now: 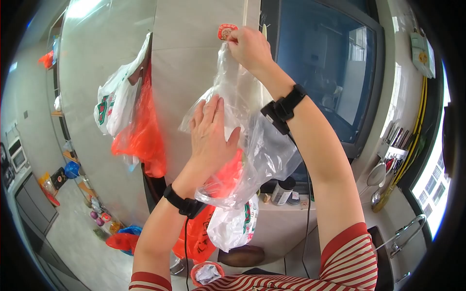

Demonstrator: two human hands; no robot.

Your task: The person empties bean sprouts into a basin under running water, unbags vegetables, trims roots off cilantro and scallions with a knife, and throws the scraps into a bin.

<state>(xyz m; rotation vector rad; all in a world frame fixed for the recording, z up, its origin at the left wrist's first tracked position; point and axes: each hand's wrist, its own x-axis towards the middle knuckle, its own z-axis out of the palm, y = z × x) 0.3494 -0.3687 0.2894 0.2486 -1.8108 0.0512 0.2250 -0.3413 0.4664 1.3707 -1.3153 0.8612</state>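
Clear plastic bags [272, 150] hang in a bunch against the light wall panel, narrowing upward to a red round wall sticker [226, 32]. Beside that sticker my right hand [250, 48] is closed in a pinch at the bunch's top end; whether a hook sits under the fingertips is hidden. My left hand [212, 133] lies lower down, fingers stretched out flat against the clear plastic. Beneath it a red plastic bag [227, 177] shows through. Further down hang another red bag [196, 237] and a white bag with green and red print [235, 225].
More white [114, 97] and red bags [145, 131] hang to the left. A dark glass-fronted panel [325, 68] is at right, with a dark-lidded jar [283, 191] on the ledge below. Utensils [395, 140] and a faucet [407, 233] stand farther right. Cables trail from both wristbands.
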